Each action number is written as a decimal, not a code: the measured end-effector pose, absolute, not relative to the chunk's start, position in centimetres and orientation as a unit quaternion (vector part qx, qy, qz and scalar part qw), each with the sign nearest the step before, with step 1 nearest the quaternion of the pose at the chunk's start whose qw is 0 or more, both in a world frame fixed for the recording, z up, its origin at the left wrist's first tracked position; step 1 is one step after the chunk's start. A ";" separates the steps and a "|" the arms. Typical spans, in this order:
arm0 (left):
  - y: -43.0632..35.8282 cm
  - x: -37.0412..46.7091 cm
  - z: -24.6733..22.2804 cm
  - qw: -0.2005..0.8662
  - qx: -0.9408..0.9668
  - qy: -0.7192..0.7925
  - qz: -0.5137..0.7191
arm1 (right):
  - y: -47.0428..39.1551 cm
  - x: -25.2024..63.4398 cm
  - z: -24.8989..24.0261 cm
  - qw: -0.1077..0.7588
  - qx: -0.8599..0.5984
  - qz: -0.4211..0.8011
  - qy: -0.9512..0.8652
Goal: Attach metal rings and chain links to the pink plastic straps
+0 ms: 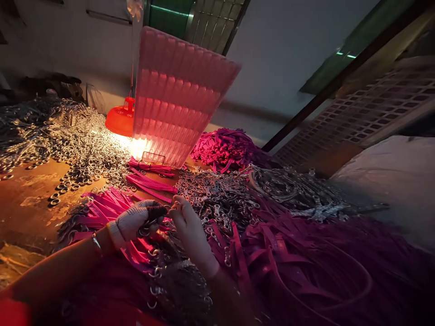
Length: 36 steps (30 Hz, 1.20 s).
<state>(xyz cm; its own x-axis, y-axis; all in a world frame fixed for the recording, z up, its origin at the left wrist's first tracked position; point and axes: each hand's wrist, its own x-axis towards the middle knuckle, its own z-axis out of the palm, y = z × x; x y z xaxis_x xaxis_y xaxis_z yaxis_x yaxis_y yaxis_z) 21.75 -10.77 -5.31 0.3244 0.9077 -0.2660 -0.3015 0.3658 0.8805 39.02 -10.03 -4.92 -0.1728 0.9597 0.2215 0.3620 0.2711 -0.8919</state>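
Note:
My left hand, in a pale glove with dark fingertips, is closed around several small metal rings. My right hand has its fingers pinched together, right against the left fingertips; whatever is in that pinch is too small and dark to make out. Beneath and to the left of the hands lie bright pink straps, with more rings at their lower ends. A heap of metal snap hooks sits just beyond my right hand.
A large pile of metal rings spreads over the brown table. An orange lamp hangs low beside an upright ribbed translucent panel. Bundled pink straps lie behind, and loose purple-looking straps fill the right.

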 end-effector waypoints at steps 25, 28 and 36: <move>-4.1 23.6 -5.1 0.746 0.288 0.432 0.417 | -8.2 44.0 -7.1 0.460 -0.554 0.311 -0.621; -1.6 22.5 -5.7 0.705 0.313 0.479 0.418 | -7.4 46.2 -7.7 0.459 -0.570 0.328 -0.597; 3.9 24.5 -9.7 0.547 0.530 0.597 0.253 | -7.6 47.1 -10.6 0.403 -0.564 0.302 -0.654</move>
